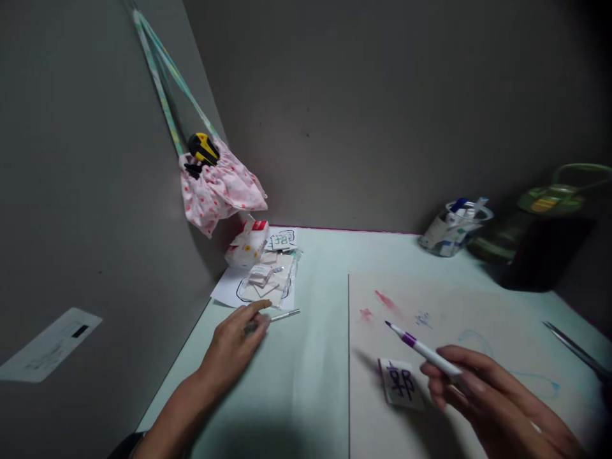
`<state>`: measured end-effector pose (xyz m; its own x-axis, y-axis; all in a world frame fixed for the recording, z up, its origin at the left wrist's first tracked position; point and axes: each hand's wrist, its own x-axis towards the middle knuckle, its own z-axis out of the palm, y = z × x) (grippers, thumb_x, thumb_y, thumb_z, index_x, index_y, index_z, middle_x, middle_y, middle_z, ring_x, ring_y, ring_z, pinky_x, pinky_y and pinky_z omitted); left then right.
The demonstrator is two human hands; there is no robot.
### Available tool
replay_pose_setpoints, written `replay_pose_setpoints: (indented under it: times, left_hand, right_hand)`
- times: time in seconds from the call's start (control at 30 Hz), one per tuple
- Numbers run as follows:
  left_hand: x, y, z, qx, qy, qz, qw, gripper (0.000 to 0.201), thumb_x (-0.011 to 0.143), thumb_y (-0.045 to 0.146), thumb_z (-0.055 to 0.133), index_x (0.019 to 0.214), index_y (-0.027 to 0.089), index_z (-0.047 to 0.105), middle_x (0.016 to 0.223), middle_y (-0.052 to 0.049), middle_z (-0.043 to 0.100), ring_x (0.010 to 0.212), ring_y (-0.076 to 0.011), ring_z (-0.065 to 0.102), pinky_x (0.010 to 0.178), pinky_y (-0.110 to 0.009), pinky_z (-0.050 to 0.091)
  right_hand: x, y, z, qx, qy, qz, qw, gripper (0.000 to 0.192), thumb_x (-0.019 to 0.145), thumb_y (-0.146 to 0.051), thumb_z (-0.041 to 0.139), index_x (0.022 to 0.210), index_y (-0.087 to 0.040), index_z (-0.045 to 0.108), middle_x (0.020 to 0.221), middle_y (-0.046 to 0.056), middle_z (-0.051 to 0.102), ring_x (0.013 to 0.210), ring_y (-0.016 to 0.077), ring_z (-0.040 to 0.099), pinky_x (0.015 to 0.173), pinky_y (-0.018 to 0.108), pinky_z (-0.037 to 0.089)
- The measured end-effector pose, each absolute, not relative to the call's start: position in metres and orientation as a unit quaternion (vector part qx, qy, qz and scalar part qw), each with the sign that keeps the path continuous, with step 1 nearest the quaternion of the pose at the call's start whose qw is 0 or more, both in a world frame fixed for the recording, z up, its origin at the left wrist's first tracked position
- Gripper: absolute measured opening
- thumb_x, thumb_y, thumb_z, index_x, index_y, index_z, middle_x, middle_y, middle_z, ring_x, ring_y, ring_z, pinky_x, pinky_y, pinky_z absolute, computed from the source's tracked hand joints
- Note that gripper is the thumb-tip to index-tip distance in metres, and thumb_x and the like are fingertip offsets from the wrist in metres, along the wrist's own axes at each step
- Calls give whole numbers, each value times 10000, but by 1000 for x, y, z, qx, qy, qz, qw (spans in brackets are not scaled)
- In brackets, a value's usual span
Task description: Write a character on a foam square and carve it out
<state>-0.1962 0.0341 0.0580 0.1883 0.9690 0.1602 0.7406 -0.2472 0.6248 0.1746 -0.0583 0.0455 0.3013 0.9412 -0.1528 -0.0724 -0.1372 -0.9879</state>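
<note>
My right hand [478, 389] holds a white marker with a purple band [425, 349] between thumb and fingers, its dark tip pointing up and left. Just below the marker is a small white square tile [401, 384] bearing a dark handwritten character; it lies on a pale board [366, 408]. At the left, my left hand [241, 335] is low over the table with its index finger stretched out. A thin silver, pen-like tool [285, 315] lies at its thumb and index finger, its darker end partly hidden by the hand.
Papers and small packets [268, 277] lie beside a crumpled white-and-red packet [248, 242]. A pink dotted pouch [215, 185] holding a yellow-black tool hangs on the left wall. At the right are a pen cup [440, 236], a green bottle [502, 229], a dark upright object [545, 255] and scissors [576, 347].
</note>
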Motion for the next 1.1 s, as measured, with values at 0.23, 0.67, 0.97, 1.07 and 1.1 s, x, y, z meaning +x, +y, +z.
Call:
replay_pose_setpoints:
  times: [0.23, 0.67, 0.97, 1.07, 1.1]
  left_hand:
    - [-190, 33, 53, 785, 526, 287, 159, 367, 957, 351, 543, 1317, 289, 570, 1112, -51, 685, 1072, -246, 657, 909, -378, 541]
    - [-154, 26, 33, 831, 451, 250, 207, 369, 963, 422, 541, 1316, 339, 610, 1224, -48, 705, 1135, -258, 686, 947, -376, 587]
    - [-152, 25, 27, 818, 458, 247, 245, 367, 981, 419, 516, 1333, 345, 587, 1202, -27, 713, 1124, -238, 698, 928, -328, 596]
    - [-153, 25, 24, 815, 455, 247, 260, 359, 992, 401, 497, 1336, 340, 580, 1204, -29, 708, 1089, -225, 712, 921, -320, 598]
    - [-154, 25, 23, 814, 455, 248, 263, 357, 994, 399, 495, 1334, 334, 580, 1204, -33, 708, 1081, -224, 715, 922, -321, 597]
  right_hand:
    - [161, -46, 84, -567, -329, 481, 582, 253, 800, -491, 734, 775, -241, 700, 675, 30, 645, 596, 167, 619, 538, 251, 573]
    - [245, -12, 73, -601, -318, 405, 612, 272, 784, -378, 782, 981, -196, 732, 903, 73, 765, 769, 204, 728, 670, 313, 610]
    - [344, 70, 85, -730, -352, 147, 567, 252, 970, -336, 625, 1140, -151, 643, 1086, 58, 683, 880, 175, 682, 758, 359, 585]
    - [363, 94, 82, -783, -338, 52, 519, 297, 944, -319, 661, 1194, -161, 634, 1220, 82, 649, 1047, 230, 655, 884, 445, 555]
    - [367, 101, 80, -797, -333, 28, 503, 317, 939, -320, 667, 1212, -164, 629, 1252, 88, 637, 1090, 245, 641, 918, 471, 538]
